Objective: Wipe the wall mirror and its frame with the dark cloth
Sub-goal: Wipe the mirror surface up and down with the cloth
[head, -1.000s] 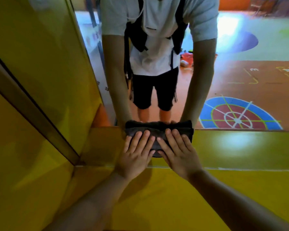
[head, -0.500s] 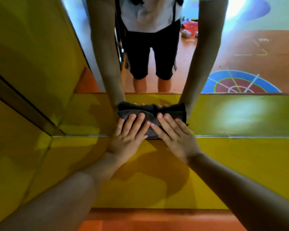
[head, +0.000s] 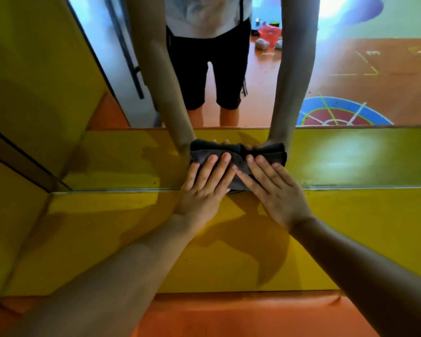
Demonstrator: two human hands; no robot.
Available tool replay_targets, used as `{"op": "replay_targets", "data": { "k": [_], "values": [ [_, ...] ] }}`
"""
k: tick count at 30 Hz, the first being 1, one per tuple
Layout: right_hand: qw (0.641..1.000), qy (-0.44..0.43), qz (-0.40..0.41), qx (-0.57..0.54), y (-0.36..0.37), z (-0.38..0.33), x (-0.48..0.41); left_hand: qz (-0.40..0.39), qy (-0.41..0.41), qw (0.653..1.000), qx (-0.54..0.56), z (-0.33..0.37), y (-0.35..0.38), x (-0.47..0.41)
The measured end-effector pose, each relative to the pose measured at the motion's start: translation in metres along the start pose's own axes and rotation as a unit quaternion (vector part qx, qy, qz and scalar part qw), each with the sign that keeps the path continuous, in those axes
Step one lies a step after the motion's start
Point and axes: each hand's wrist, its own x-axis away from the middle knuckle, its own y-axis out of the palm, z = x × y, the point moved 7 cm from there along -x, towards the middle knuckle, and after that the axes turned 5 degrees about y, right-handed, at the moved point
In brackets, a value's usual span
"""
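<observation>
Flat-fingered, left hand [head: 204, 188] and right hand [head: 276, 194] press the dark cloth [head: 240, 162] low on the mirror [head: 350, 152]

I see a yellow wall [head: 131, 239] above an orange floor [head: 229, 317], plus a blue-and-red floor target [head: 338, 115] and a red bag [head: 269, 32].

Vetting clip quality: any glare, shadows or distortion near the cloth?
Head view: soft glare patch on the mirror right of the dark cloth; arm shadows on the yellow wall below the left hand and right hand; wide-angle lens stretches the forearms at the corners.
</observation>
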Motion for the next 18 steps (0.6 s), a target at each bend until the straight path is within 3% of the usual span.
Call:
{"op": "replay_targets", "data": {
  "k": [8,18],
  "values": [
    [0.999,0.006,0.032,-0.014,-0.055,0.046,-0.043,-0.044,-0.027,0.998,0.047,-0.024,-0.046,-0.069],
    [0.990,0.054,0.131,0.011,-0.194,0.151,-0.162,0.051,-0.048,0.998,0.006,-0.089,-0.161,-0.229]
  ]
}}
